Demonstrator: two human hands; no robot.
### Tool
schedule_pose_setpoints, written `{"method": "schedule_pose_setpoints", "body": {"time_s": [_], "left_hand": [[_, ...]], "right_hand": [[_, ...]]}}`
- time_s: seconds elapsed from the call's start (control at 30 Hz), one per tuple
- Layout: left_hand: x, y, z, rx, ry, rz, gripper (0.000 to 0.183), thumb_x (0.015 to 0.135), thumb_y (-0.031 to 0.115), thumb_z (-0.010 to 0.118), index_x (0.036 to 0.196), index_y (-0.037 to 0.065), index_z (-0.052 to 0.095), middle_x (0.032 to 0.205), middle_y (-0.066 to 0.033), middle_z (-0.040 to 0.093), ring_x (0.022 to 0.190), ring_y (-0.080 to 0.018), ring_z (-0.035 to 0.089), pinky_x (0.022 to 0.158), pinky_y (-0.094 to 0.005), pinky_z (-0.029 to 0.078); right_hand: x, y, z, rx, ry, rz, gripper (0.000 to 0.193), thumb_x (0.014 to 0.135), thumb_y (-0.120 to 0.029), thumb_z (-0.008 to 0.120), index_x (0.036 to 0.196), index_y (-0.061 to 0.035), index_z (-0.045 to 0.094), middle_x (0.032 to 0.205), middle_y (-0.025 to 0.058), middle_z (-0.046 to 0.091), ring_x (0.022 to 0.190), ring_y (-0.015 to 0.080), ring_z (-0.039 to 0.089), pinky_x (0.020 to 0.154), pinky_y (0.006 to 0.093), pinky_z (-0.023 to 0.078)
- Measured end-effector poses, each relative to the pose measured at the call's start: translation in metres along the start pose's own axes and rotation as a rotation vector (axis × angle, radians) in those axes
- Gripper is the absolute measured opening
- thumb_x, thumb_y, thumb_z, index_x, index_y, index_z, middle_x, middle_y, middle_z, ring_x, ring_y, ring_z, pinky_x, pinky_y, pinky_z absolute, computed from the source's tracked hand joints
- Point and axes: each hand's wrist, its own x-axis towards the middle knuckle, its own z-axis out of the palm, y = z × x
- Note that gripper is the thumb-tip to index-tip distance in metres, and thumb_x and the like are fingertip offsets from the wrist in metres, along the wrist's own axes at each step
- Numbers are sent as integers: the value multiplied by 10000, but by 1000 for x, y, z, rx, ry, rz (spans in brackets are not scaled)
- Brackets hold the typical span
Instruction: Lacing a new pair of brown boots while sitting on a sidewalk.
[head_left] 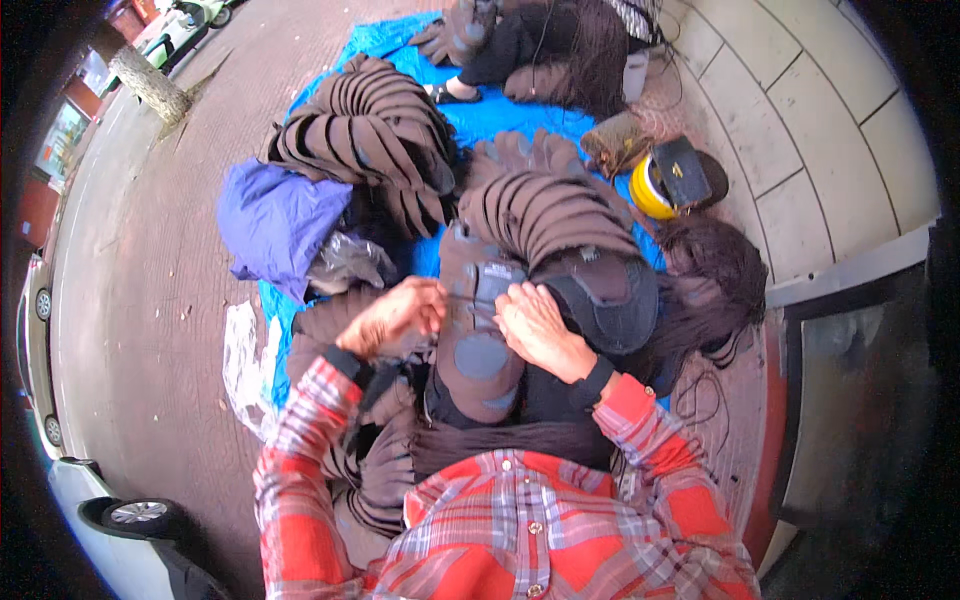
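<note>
A brown padded fabric piece (475,345) with dark grey patches and a dark band lies in front of me. My right hand (543,325) grips its right edge beside the band, with fingers bent. Just left of the piece, my left hand (405,312) is closed in a pinch; what it holds is too small to make out. Right of the piece is a curved stack of similar brown pieces (560,215), its near end facing me with a black lining. Long dark brown cords (520,440) run across my lap.
A larger brown stack (360,130) and a purple cloth (280,220) lie to the left on a blue tarp (555,122). At right are a yellow container (652,190) and a cord bundle (710,285). Another person's leg (500,55) is at the top. A metal-framed panel (850,400) borders the right.
</note>
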Motion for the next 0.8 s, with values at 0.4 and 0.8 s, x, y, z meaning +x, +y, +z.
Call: {"method": "schedule_pose_setpoints", "body": {"time_s": [0.4, 0.8], "left_hand": [[30, -29, 20, -1245, -280, 16, 156, 778, 150, 477, 719, 11, 515, 717, -76, 533, 640, -189, 511, 603, -285, 437], [12, -39, -12, -1612, -147, 411, 81, 767, 54, 500, 725, -15, 494, 716, -87, 494, 674, -191, 471, 646, -309, 416]], "right_hand": [[21, 42, -34, 113, -232, -50, 115, 707, -97, 579, 763, -18, 517, 774, 171, 502, 753, 350, 522, 648, 430, 433], [18, 42, -79, 884, -537, 264, 182, 714, -151, 719, 807, -4, 664, 771, 52, 608, 716, 130, 551, 667, 261, 425]]}}
